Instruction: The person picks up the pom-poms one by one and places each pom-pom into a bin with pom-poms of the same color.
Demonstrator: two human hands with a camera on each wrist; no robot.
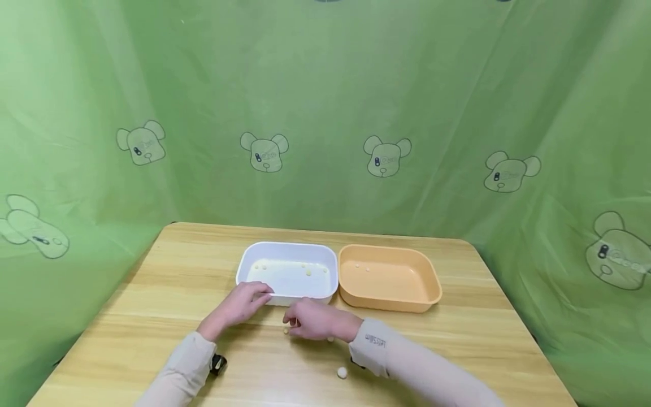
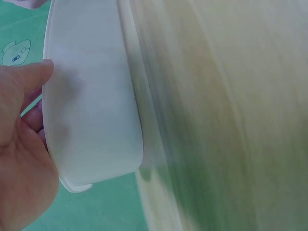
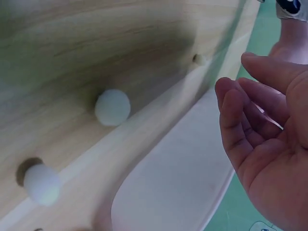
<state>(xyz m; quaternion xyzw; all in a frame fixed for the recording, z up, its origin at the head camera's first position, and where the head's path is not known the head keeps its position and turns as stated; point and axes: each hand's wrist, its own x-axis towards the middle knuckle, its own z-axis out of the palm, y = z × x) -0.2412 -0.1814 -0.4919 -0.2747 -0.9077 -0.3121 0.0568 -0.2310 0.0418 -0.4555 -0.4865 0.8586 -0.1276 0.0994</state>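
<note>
My left hand (image 1: 245, 302) holds the near left rim of a white plastic tub (image 1: 300, 297). In the left wrist view the thumb (image 2: 41, 72) lies on the tub's outer wall, with the other fingers behind the rim. Just in front of the tub, my right hand (image 1: 312, 319) hovers low over the table, fingers loosely bent. Nothing shows between its thumb and fingers in the right wrist view. A small yellowish ball (image 1: 286, 331) lies on the table by its fingertips. Two larger white balls (image 3: 112, 107) rest on the wood near this hand.
Several small yellowish balls (image 1: 308, 273) lie inside the white tub. An orange tub (image 1: 391, 305) stands against its right side, with two small pale balls (image 1: 368, 269) in it. Both sit on a wooden table (image 1: 483, 339), with a green curtain (image 1: 325, 198) behind.
</note>
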